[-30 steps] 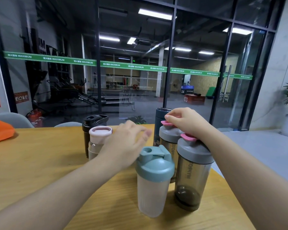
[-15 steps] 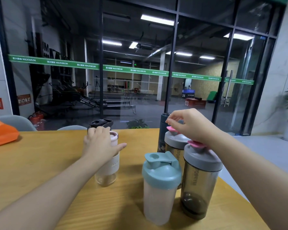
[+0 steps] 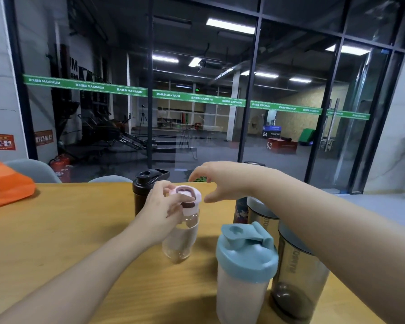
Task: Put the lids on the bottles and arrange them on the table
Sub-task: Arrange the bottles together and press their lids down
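The left hand grips a clear, round plastic bottle by its pale pink lid, tilted over the smooth wooden bench; the right hand hovers just beside it, fingers loosely spread, holding nothing.

Table: wood-grain top, smooth, satin sheen.
Clear bottle: transparent glossy plastic; pink lid matt.
Teal lid: matt plastic.
Smoky bottle: translucent glossy plastic.
Black bottle: opaque matt plastic.
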Demonstrator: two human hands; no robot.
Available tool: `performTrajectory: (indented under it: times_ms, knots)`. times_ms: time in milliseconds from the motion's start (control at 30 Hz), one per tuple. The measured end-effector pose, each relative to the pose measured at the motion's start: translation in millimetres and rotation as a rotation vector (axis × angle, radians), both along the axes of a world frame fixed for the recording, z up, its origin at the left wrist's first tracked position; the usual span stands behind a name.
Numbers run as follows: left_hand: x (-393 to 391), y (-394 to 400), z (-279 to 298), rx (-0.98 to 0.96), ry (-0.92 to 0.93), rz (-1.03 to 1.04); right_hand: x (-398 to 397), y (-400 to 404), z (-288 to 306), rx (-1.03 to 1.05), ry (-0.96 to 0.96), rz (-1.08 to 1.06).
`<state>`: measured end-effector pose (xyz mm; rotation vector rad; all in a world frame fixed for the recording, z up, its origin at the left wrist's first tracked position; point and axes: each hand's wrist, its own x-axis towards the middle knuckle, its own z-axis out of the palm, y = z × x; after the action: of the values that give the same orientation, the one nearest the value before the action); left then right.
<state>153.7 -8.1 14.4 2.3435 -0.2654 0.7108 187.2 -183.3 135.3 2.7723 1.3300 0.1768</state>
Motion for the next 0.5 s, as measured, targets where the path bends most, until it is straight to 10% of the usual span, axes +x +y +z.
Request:
performTrajectory:
  times_ms: [333, 500]
  knots:
    - [1, 6, 5, -0.208, -0.007, -0.147, 24, 29, -18, -0.178, 0.049, -0.014]
    - [15, 27, 10, -0.108, -0.146, 0.295, 25, 21, -13, -0.192, 0.060, -0.075]
